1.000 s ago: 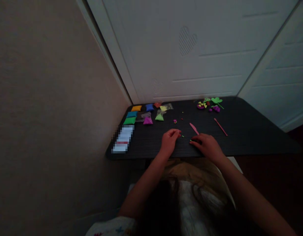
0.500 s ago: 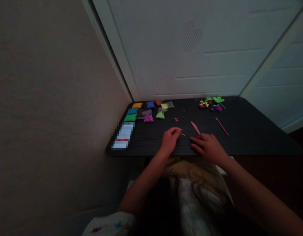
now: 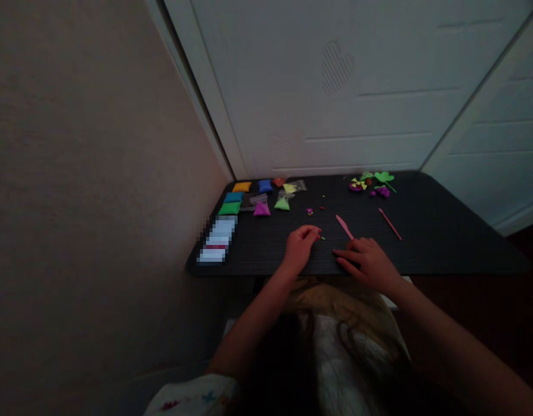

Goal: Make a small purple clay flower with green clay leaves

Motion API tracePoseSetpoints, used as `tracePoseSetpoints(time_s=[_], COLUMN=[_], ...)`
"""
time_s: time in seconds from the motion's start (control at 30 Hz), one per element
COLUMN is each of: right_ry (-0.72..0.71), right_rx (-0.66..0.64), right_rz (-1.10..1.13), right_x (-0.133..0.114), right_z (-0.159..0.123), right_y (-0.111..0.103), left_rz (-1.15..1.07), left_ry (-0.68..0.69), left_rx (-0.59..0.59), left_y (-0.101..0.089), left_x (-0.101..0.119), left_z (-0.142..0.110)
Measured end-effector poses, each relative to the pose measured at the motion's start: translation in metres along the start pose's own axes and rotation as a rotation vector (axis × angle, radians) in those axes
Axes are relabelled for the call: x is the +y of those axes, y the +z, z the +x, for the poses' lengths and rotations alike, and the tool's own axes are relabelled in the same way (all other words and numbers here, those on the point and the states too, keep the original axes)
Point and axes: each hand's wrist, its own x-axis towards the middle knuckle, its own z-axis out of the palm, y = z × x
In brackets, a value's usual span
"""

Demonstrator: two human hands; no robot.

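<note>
My left hand [image 3: 299, 247] rests on the dark table [image 3: 443, 242] with its fingertips pinched round a tiny red and green bit of clay [image 3: 320, 236]. My right hand [image 3: 366, 260] lies palm down beside it, fingers stretched flat and pressed on the table top; whatever is under them is hidden. A pink plastic knife [image 3: 345, 227] lies just beyond the right hand. A thin pink stick tool [image 3: 390, 224] lies further right.
Several small bags of coloured clay [image 3: 253, 197] sit at the back left. Finished clay shapes in green, yellow and purple [image 3: 370, 182] stand at the back right. A white blurred card [image 3: 217, 240] lies at the left edge. White doors rise behind the table.
The right hand has slid slightly toward me along the table, fingers flat. The left hand has stayed pinched in place. The view has shifted a little.
</note>
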Motion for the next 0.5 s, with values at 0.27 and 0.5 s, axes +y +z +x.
tracePoseSetpoints(time_s=[0.27,0.5], right_ry=[-0.014,0.0], right_rx=[-0.004,0.008], right_rz=[0.007,0.015], right_x=[0.0007,0.0012], right_z=[-0.0019,-0.0019], right_y=[-0.0016,-0.0001], left_rz=[-0.012,-0.018], left_ry=[-0.007,-0.006], left_rx=[0.007,0.008], left_y=[0.0009,0.0013], left_x=[0.0016,0.0025], left_z=[-0.0006,-0.0011])
